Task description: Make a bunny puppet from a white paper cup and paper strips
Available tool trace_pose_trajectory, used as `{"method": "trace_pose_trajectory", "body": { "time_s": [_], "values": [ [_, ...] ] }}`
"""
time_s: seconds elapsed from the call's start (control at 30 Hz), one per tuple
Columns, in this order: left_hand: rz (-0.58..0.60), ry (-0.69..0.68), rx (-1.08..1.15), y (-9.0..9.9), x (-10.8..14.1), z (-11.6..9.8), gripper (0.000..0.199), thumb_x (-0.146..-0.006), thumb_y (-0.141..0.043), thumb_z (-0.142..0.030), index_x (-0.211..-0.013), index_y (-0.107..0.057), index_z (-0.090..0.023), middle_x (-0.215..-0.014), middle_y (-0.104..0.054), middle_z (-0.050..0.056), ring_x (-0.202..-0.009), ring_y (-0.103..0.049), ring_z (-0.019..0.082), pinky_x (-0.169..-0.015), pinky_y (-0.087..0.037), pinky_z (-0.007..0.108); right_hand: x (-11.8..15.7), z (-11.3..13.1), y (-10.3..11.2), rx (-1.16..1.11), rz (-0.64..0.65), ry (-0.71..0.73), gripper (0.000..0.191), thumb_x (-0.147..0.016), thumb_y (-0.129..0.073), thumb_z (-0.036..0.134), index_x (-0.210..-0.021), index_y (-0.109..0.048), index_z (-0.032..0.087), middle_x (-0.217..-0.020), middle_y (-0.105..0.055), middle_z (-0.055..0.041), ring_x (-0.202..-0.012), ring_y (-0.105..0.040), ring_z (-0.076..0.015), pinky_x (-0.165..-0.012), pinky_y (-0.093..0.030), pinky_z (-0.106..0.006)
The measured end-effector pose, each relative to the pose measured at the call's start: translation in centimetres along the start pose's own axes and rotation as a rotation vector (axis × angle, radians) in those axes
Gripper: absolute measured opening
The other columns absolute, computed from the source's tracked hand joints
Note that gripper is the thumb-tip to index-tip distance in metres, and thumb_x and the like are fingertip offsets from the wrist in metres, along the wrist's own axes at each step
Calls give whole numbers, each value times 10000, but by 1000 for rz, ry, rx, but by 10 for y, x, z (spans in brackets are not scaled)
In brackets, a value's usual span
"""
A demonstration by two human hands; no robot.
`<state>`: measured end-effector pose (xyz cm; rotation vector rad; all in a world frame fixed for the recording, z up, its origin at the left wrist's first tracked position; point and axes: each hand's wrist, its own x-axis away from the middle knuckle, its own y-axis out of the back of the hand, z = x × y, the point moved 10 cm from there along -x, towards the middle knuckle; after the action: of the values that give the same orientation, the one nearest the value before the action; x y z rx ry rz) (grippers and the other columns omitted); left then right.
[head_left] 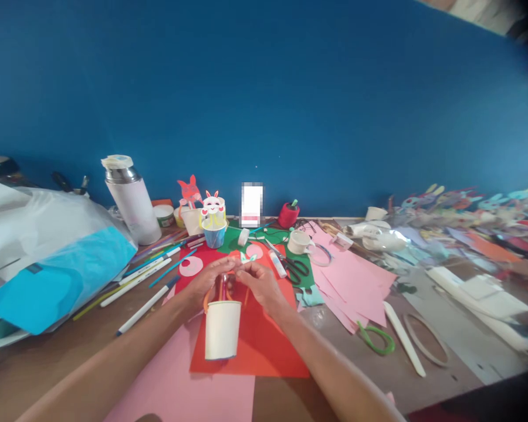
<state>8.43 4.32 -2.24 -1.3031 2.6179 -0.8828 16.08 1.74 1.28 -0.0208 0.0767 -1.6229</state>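
Note:
My left hand [212, 276] and my right hand [260, 282] meet above the red paper, with their fingers closed in a pinch. Between the fingertips shows a small paper cutout [248, 258], orange and white with pale teal ear shapes; most of it is hidden by the fingers. Just below the hands is a white paper cup [222, 331], base towards me. Orange strips run beside the cup's upper end, up to my hands. Whether the cutout is joined to the cup, I cannot tell. Under both lies a red paper sheet [273, 351].
Left are pens [136, 282], a plastic bag [70, 234] and a flask [132, 202]. Decorated cups [214, 225] stand behind. Black-handled scissors [297, 269], a glue stick [277, 264], a tape roll [243, 237], pink paper [347, 275] and green scissor-like handles [376, 340] lie right.

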Motion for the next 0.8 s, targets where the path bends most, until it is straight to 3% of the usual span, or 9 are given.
{"method": "trace_pose_trajectory", "body": {
  "time_s": [0.27,0.67,0.8],
  "values": [
    [-4,-17,-36,3,0,-1,79,-719,-574,-214,-743,-524,-158,-545,-534,-18,-430,-505,94,-428,-409,209,-3,-10,5,55,-6,-7,116,-702,-555,264,-607,-541,199,-600,-497,44,-581,-459,-99,-580,-361,-219],
    [-65,-25,-21,3,2,-4,99,-716,-586,-235,-752,-529,-163,-537,-517,-34,-424,-487,89,-440,-442,235,-3,-6,6,71,8,5,98,-734,-529,281,-679,-572,212,-661,-547,22,-642,-515,-123,-636,-405,-237],
    [-88,-23,-12,3,3,-4,127,-698,-611,-244,-736,-529,-156,-556,-526,-29,-429,-488,84,-427,-428,219,-3,-8,5,67,32,41,196,-790,-469,349,-675,-562,221,-679,-564,3,-664,-535,-136,-656,-421,-251]
  ]
}}
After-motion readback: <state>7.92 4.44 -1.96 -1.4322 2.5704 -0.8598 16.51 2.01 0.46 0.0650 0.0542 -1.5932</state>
